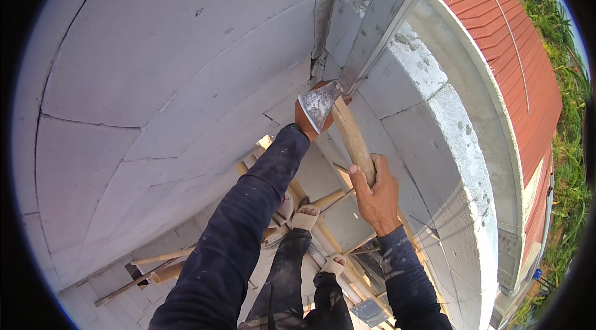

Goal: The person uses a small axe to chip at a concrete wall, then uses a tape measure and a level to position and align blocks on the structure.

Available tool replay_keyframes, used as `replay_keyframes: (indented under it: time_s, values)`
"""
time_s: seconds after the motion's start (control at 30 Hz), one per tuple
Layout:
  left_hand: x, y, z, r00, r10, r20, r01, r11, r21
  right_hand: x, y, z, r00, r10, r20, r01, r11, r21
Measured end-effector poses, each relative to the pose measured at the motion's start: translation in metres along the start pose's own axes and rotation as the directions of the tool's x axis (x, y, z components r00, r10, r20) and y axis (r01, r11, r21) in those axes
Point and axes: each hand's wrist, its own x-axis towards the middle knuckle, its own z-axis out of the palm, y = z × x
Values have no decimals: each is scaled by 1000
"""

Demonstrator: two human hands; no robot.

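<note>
My right hand (378, 198) is wrapped round the wooden handle of a hatchet (354, 140). The broad, scuffed metal head of the hatchet lies across my left hand (303, 121) in this view and covers most of it. My left fingers are hidden, so what they touch does not show. Both hands are near the foot of a grey metal post (388, 16), which stands in the corner between two walls of pale blocks. Beside the post, a rough gap (322, 22) runs down the edge of the left block wall (248, 38).
A low block wall (469, 144) curves along the right, with a concrete ledge (490, 106) and a red metal roof (496, 50) beyond. Below, my sandalled feet (305, 218) stand among wooden poles (327, 199); more poles (162, 257) lie lower left. Green plants (562, 206) grow outside.
</note>
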Motion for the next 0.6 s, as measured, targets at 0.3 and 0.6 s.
replay_keyframes:
  time_s: [0.3,0.6]
  values:
    - [57,89,-75,963,-268,-10,240,879,-411,-126,105,-20,968,248,-29,-240,956,170]
    - [93,110,-102,989,-93,116,121,958,-259,-150,96,-23,984,109,-139,-53,934,354]
